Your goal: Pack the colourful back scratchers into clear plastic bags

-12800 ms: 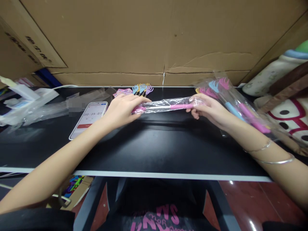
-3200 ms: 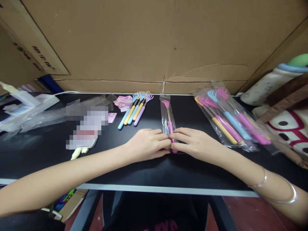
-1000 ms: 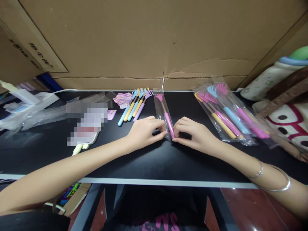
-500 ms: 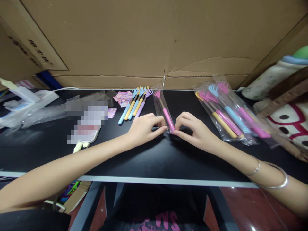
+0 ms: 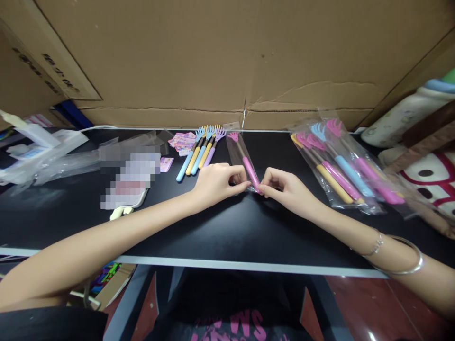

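A pink back scratcher [image 5: 250,173] lies in a clear plastic bag [image 5: 233,152] on the black table, its claw end pointing away from me. My left hand [image 5: 221,183] pinches the bag's near end from the left, thumb and index finger together. From the right, my right hand [image 5: 284,188] pinches the same end beside the handle's tip. Left of them lie several unbagged back scratchers [image 5: 197,156] in blue, yellow and purple. On the right is a pile of bagged back scratchers [image 5: 341,166] in pink, blue and yellow.
Small printed cards [image 5: 182,141] lie behind a phone [image 5: 132,182] with a cable plugged in. Empty plastic bags [image 5: 85,158] and a white power strip [image 5: 46,144] are at the left. A bottle [image 5: 394,116] and a plush-looking bag [image 5: 432,177] stand at the right. Cardboard [image 5: 170,57] walls the back.
Both hands keep their pinch at the bag's near end, and the right fingers have closed in a little more. The view has shifted slightly.
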A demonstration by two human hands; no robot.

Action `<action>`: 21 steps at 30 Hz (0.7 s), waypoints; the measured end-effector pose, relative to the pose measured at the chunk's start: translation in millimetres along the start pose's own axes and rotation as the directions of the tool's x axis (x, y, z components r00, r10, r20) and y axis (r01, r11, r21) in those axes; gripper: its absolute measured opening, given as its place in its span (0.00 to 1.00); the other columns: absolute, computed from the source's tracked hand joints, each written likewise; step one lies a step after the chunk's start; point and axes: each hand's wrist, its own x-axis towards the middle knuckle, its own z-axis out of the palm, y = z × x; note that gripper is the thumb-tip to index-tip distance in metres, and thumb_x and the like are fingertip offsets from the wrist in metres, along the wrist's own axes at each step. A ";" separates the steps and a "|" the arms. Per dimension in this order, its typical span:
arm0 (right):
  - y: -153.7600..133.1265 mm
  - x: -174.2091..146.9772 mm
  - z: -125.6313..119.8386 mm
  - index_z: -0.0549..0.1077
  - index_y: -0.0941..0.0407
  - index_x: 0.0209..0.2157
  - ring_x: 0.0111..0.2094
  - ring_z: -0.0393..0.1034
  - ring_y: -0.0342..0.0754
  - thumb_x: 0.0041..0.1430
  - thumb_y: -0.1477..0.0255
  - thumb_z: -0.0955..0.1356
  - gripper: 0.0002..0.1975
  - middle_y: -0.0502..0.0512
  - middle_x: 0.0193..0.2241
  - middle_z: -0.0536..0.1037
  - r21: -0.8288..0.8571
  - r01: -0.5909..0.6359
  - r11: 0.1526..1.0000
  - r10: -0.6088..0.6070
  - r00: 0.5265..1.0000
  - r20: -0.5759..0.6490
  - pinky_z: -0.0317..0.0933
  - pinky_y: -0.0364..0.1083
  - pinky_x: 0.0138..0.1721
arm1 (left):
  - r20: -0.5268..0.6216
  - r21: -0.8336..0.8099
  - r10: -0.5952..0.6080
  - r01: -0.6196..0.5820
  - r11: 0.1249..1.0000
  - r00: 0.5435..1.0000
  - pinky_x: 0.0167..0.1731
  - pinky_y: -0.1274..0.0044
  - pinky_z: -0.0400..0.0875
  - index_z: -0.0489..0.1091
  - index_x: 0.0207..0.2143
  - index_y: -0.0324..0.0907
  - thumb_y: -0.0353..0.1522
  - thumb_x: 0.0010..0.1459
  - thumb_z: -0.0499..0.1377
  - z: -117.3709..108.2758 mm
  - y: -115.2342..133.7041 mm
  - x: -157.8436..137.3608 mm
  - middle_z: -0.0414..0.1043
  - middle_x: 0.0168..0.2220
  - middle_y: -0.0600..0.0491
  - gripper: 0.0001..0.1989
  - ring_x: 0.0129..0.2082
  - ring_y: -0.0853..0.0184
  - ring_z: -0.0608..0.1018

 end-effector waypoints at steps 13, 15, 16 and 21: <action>2.1 3.5 1.0 0.64 0.53 0.31 0.27 0.71 0.46 0.54 0.63 0.70 0.12 0.49 0.25 0.75 0.072 0.012 0.997 -0.016 0.998 0.055 0.61 0.44 0.32 | 0.147 -0.014 -0.070 0.073 0.997 0.987 0.25 0.81 0.55 0.72 0.36 0.46 0.34 0.57 0.61 0.4 -0.4 4.8 0.75 0.25 0.64 0.04 0.28 0.72 0.77; 1.4 3.6 0.5 0.64 0.53 0.32 0.28 0.71 0.46 0.55 0.63 0.70 0.12 0.49 0.25 0.76 0.048 0.021 0.999 -0.024 0.998 0.062 0.61 0.45 0.32 | 0.136 0.018 -0.047 0.045 0.999 0.990 0.25 0.81 0.54 0.72 0.37 0.47 0.32 0.57 0.60 1.1 -0.5 4.5 0.75 0.25 0.63 0.04 0.28 0.72 0.77; 1.4 3.6 0.3 0.64 0.53 0.32 0.28 0.71 0.46 0.55 0.62 0.70 0.12 0.49 0.25 0.75 0.027 0.026 0.999 -0.027 0.998 0.064 0.61 0.45 0.33 | 0.131 0.039 -0.035 0.030 0.999 0.991 0.25 0.80 0.54 0.73 0.37 0.47 0.32 0.58 0.60 1.6 -0.5 4.2 0.75 0.25 0.63 0.05 0.28 0.71 0.76; 3.1 2.7 -1.2 0.71 0.54 0.35 0.26 0.67 0.45 0.59 0.63 0.67 0.09 0.48 0.25 0.74 -0.186 0.026 0.982 -0.011 0.997 0.077 0.57 0.44 0.30 | 0.067 0.193 0.062 -0.074 0.978 0.996 0.24 0.78 0.53 0.78 0.38 0.52 0.36 0.61 0.61 2.3 -2.1 -0.8 0.73 0.24 0.60 0.05 0.29 0.70 0.75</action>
